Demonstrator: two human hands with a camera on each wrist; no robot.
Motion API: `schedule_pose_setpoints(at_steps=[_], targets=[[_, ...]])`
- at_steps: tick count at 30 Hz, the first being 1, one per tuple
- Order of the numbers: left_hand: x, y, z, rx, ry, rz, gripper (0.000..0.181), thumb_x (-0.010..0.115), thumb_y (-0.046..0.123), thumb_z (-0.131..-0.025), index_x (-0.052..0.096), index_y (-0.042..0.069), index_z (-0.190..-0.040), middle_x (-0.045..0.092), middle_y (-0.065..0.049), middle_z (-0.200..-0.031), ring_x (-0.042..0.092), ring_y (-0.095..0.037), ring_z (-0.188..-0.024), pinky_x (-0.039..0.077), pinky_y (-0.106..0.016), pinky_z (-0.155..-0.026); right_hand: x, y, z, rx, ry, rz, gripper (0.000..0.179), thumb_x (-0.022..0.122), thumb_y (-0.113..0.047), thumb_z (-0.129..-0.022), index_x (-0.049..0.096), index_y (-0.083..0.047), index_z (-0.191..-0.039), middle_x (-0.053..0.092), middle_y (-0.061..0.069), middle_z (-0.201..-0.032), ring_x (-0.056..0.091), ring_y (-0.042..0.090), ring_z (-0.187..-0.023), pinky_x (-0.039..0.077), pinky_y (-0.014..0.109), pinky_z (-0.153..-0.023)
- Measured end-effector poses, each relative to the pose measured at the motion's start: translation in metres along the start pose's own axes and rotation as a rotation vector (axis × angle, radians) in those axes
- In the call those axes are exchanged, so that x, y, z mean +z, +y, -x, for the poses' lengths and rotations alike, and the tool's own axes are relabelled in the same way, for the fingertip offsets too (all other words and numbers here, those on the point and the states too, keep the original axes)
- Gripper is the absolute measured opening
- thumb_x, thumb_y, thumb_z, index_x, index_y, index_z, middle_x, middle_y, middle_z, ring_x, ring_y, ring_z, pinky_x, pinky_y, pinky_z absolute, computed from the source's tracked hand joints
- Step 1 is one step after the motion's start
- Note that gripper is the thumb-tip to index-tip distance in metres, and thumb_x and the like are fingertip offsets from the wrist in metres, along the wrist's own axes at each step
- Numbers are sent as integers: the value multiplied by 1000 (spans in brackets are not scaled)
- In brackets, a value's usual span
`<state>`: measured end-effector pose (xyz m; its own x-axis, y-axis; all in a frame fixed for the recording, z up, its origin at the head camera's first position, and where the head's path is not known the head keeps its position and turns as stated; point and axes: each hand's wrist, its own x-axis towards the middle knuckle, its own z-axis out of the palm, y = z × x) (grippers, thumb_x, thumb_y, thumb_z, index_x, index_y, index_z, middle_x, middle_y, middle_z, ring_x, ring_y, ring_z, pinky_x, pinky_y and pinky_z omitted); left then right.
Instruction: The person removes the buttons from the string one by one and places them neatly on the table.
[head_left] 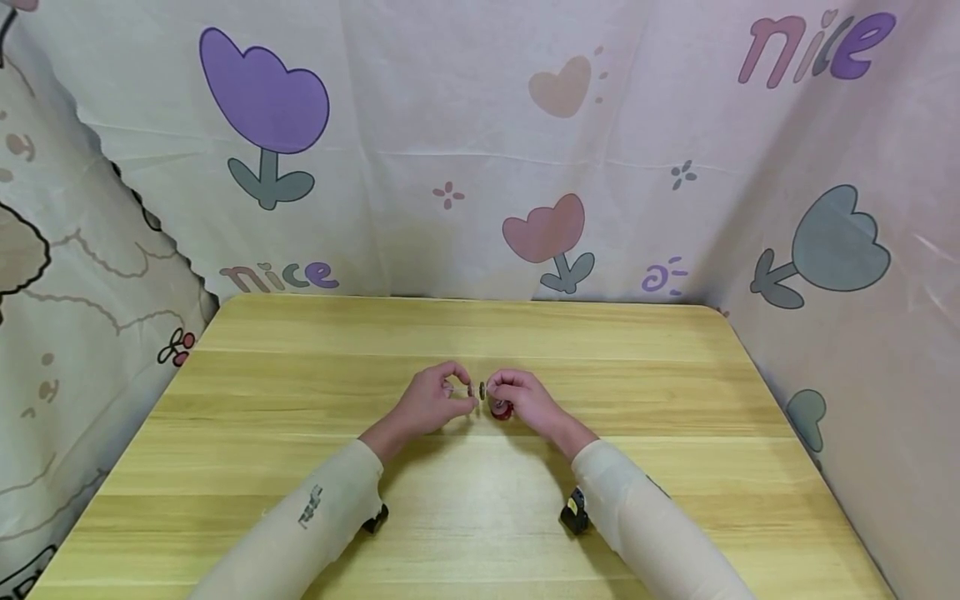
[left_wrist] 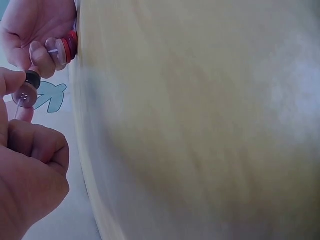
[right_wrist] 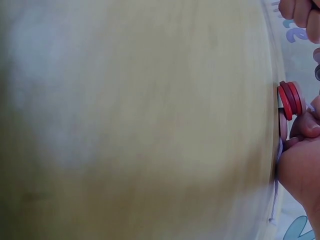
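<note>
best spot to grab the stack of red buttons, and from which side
I'd pinch the red buttons by their round rims, at opposite edges, coming from the near side in the head view. The discs appear stacked flat, so their rims give edges to pinch; the string leaves the top face, and the right hand crowds the far side.

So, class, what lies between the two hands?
A brown button and a black disc beside it, between the left hand and right hand, as the head and left wrist views show.
</note>
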<state>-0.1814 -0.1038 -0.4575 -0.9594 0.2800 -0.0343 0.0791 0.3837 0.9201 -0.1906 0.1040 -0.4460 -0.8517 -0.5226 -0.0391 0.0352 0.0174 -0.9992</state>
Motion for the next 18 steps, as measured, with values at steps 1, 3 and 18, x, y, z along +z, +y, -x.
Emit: schedule_pose_setpoints(at_steps=[1,3,18], targets=[[0,0,0,1,3,-2,28,79,18,-81,63,10,-103,32,4,-57,31,-13,-49,28,-27,-46,0,0,0,-3,0,0,22,45,5,-99,45,27,-101,45,29,-75,44,29,-67,41,34,-64],[0,-1,-1,-3,7,-1,26,80,18,-81,63,12,-101,33,4,-58,31,-13,-50,28,-27,-46,0,0,0,-2,1,-1,22,46,5,-99,46,27,-102,46,29,-75,44,28,-67,41,34,-64],[-6,-5,0,-31,15,-17,22,80,19,-83,63,16,-97,34,3,-58,33,-14,-50,30,-28,-46,-1,-2,2,19,5,12,22,46,5,-99,49,26,-104,43,37,-81,45,30,-69,41,35,-66]])
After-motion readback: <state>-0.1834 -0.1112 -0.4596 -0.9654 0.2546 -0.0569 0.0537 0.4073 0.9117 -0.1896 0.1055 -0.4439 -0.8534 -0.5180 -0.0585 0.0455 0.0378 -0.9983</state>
